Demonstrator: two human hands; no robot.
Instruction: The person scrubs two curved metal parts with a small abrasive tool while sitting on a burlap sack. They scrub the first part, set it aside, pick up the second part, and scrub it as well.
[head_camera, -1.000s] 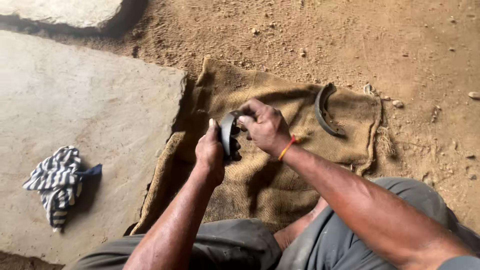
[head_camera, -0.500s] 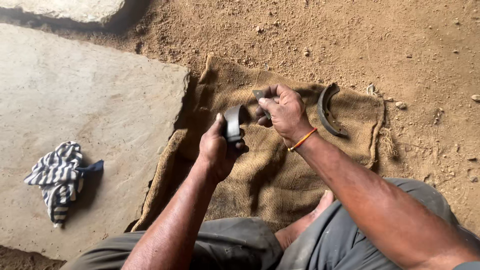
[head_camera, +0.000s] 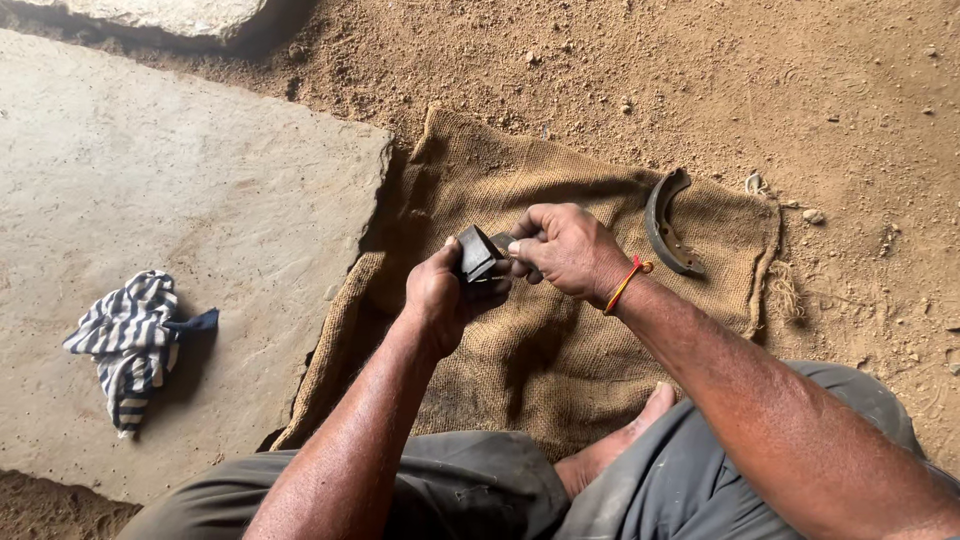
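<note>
Both hands gripped a dark curved metal piece (head_camera: 478, 255) above the burlap sack (head_camera: 560, 340): left hand (head_camera: 440, 295) beneath, right hand (head_camera: 565, 250) closed on its end.

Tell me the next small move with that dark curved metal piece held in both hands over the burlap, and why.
Probably steady it first: the left hand grips the dark curved metal piece at one end while the right hand pinches the other, above the brown burlap sack. A firmer left grip would free the right fingers to work. A second curved piece lies untouched nearby.
</note>
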